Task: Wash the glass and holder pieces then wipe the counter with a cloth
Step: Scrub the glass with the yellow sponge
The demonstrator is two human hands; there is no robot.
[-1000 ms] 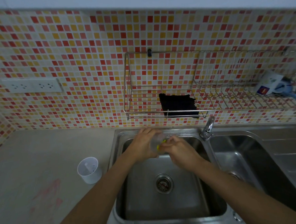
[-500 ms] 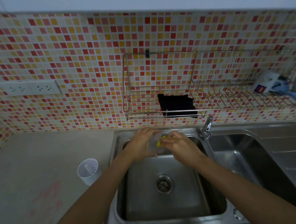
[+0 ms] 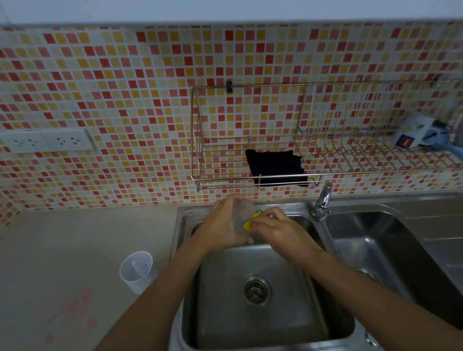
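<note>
Over the left sink basin (image 3: 261, 320), my left hand (image 3: 222, 227) grips a clear glass (image 3: 242, 215) held on its side. My right hand (image 3: 280, 232) pinches a yellow sponge (image 3: 249, 224) against the glass's mouth; most of the sponge is hidden by my fingers. A white plastic holder piece (image 3: 137, 272) stands upright on the counter (image 3: 68, 266) left of the sink. A black cloth (image 3: 276, 167) hangs on the wire rack (image 3: 206, 182) above the sink.
The tap (image 3: 323, 202) stands between the left basin and the right basin (image 3: 398, 260). A reddish stain (image 3: 76, 309) marks the counter near its front. A wall socket (image 3: 46, 140) sits at the left. A mug and a blue-handled brush (image 3: 423, 136) lie on the rack's right end.
Both hands with the glass have shifted slightly up and back toward the sink's rear rim. The sponge has moved a little along the glass's mouth.
</note>
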